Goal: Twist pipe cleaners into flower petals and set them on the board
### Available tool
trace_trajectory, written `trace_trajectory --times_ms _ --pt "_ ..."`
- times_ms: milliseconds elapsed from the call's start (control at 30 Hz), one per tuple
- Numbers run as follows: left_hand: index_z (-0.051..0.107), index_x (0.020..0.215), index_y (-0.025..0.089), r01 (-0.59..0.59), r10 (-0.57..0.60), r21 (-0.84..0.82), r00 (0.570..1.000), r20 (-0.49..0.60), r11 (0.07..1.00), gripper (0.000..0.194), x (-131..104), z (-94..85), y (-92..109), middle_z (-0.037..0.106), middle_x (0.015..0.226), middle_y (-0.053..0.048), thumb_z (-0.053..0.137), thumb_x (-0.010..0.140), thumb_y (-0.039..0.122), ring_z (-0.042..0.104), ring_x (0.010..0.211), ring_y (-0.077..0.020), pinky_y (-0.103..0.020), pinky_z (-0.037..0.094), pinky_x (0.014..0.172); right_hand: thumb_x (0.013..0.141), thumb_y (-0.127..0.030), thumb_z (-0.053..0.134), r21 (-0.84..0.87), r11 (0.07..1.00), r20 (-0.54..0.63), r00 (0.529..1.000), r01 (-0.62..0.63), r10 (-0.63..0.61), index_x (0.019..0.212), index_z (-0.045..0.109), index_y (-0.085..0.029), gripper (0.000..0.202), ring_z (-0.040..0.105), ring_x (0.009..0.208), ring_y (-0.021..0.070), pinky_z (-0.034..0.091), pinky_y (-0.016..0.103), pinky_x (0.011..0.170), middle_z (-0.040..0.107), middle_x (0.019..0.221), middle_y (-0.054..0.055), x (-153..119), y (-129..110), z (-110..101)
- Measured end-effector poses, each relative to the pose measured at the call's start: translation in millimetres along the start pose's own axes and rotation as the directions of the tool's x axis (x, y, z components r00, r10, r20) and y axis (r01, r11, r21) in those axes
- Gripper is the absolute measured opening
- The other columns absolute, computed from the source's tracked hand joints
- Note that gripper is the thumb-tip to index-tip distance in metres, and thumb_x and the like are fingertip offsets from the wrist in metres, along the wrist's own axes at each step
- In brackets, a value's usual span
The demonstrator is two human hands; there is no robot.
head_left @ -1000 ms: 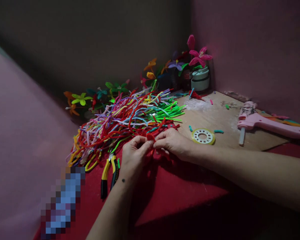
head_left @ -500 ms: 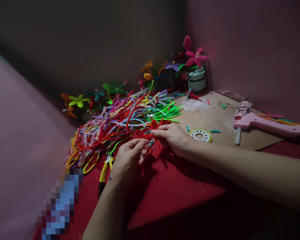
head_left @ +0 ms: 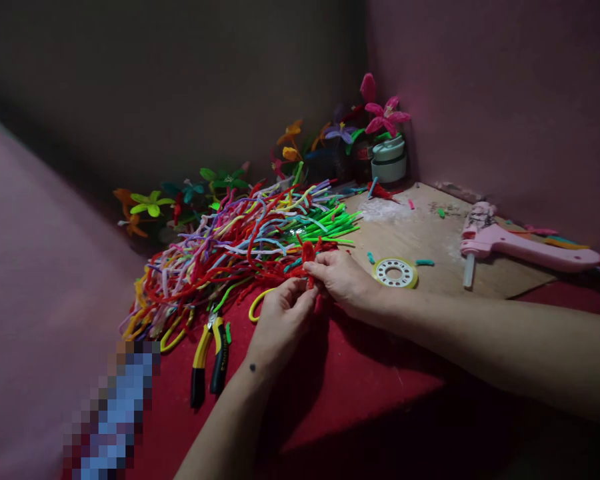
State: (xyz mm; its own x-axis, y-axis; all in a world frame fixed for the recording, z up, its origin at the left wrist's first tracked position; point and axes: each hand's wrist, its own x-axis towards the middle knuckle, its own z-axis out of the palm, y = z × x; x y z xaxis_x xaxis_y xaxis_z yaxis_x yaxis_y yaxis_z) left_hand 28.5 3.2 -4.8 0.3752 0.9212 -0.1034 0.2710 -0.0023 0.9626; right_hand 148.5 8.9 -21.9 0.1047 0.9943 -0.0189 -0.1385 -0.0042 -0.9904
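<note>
My left hand (head_left: 285, 317) and my right hand (head_left: 344, 279) meet in front of the pile, fingers pinched on a red pipe-cleaner shape (head_left: 308, 252). Its upper part stands up as a flattened loop. My fingertips hide the lower part. Just behind it lies a heap of pipe cleaners (head_left: 205, 250) in many colours, with a green bundle at its right side. Yellow-and-black cutting pliers (head_left: 211, 360) rest on the red cloth, left of my left hand. A yellow loop (head_left: 256, 308) shows beside my left hand, partly covered.
On the wooden board (head_left: 430, 233) lie a roll of tape (head_left: 395, 273), small pipe-cleaner scraps and a pink glue gun (head_left: 525, 247). Pipe-cleaner flowers (head_left: 387, 117) and a pale container (head_left: 389, 160) stand against the back wall. Red cloth (head_left: 350, 373) covers the front.
The metal-tipped tool in my left hand is no longer visible there. My left hand has moved right and now pinches the red pipe cleaner with my right. The pliers and yellow loop are more exposed.
</note>
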Motion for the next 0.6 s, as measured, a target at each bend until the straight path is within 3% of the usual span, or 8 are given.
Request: trace_trajectory --times_ms 100,167,233,300,400,467,533,600 --pt "0.059 0.07 0.016 -0.212 0.259 0.351 0.962 -0.09 0.912 0.011 -1.8 3.7 -4.1 0.056 0.065 0.0 0.055 0.072 0.026 0.048 0.059 -0.0103 -0.021 0.037 0.057 0.073 -0.029 0.051 -0.012 1.0 -0.035 0.999 0.027 -0.027 0.054 0.042 -0.016 0.024 0.032 0.04 0.0055 0.024 0.022 0.044 0.039 0.043 -0.006 -0.2 -0.6 0.1" --pt "0.061 0.074 0.017 -0.283 0.361 0.511 0.931 -0.057 0.812 0.012 -3.0 3.7 -6.4 0.059 0.067 -0.002 0.051 0.074 0.023 0.05 0.063 -0.0123 -0.023 0.036 0.061 0.073 -0.029 0.052 0.002 1.0 -0.055 0.998 0.028 -0.028 0.053 0.042 -0.017 0.025 0.033 0.041 0.0058 0.025 0.022 0.045 0.04 0.044 -0.006 -0.2 -0.2 0.5" --pt "0.063 0.073 0.018 -0.323 0.389 0.556 0.921 -0.001 0.766 0.014 -4.9 2.5 -5.7 0.058 0.063 -0.001 0.049 0.074 0.02 0.049 0.059 -0.0112 -0.022 0.035 0.059 0.073 -0.028 0.052 0.024 1.0 -0.054 0.998 0.017 -0.015 0.052 0.041 -0.017 0.026 0.034 0.041 0.006 0.026 0.022 0.045 0.041 0.044 -0.005 -0.1 0.0 0.7" --pt "0.062 0.07 0.018 -0.297 0.319 0.459 0.947 0.032 0.837 0.014 -7.3 0.5 -1.9 0.052 0.056 0.002 0.049 0.074 0.021 0.044 0.05 -0.0083 -0.02 0.033 0.051 0.073 -0.027 0.052 0.061 0.998 -0.027 1.0 -0.013 0.015 0.052 0.041 -0.017 0.026 0.035 0.04 0.0062 0.027 0.023 0.044 0.041 0.042 -0.005 -0.5 -0.8 0.7" --pt "0.059 0.074 0.017 -0.051 0.04 0.129 0.996 0.085 0.99 0.015 -10.2 -4.4 4.8 0.044 0.047 0.005 0.051 0.076 0.029 0.033 0.034 -0.0045 -0.017 0.024 0.034 0.074 -0.026 0.051 0.113 0.993 0.008 0.999 -0.047 0.046 0.053 0.041 -0.017 0.025 0.037 0.038 0.0064 0.028 0.022 0.043 0.042 0.042 -0.005 -2.2 -4.0 0.8" --pt "0.056 0.079 0.017 0.097 -0.083 -0.081 0.983 0.162 0.992 0.017 -10.8 -8.1 6.9 0.044 0.045 0.007 0.052 0.075 0.034 0.029 0.026 -0.0039 -0.016 0.021 0.028 0.074 -0.027 0.052 0.121 0.992 0.003 1.0 -0.023 0.023 0.054 0.043 -0.016 0.025 0.038 0.039 0.0063 0.028 0.022 0.043 0.044 0.044 -0.005 -3.4 -6.0 0.9" --pt "0.054 0.082 0.017 0.151 -0.109 -0.194 0.971 0.211 0.969 0.019 -10.2 -10.1 6.5 0.048 0.047 0.006 0.052 0.075 0.034 0.032 0.024 -0.0049 -0.017 0.023 0.025 0.074 -0.029 0.053 0.127 0.992 -0.013 1.0 0.011 -0.009 0.055 0.044 -0.016 0.025 0.039 0.04 0.0063 0.028 0.022 0.044 0.046 0.045 -0.004 -3.6 -6.5 1.1" --pt "0.052 0.082 0.017 0.123 -0.086 -0.184 0.976 0.2 0.975 0.019 -8.8 -9.2 4.6 0.051 0.051 0.005 0.051 0.076 0.035 0.038 0.027 -0.0063 -0.018 0.028 0.026 0.075 -0.03 0.052 0.144 0.989 -0.029 0.999 0.018 -0.014 0.055 0.044 -0.016 0.025 0.04 0.041 0.0067 0.029 0.022 0.044 0.047 0.046 -0.004 -2.4 -5.2 1.3"
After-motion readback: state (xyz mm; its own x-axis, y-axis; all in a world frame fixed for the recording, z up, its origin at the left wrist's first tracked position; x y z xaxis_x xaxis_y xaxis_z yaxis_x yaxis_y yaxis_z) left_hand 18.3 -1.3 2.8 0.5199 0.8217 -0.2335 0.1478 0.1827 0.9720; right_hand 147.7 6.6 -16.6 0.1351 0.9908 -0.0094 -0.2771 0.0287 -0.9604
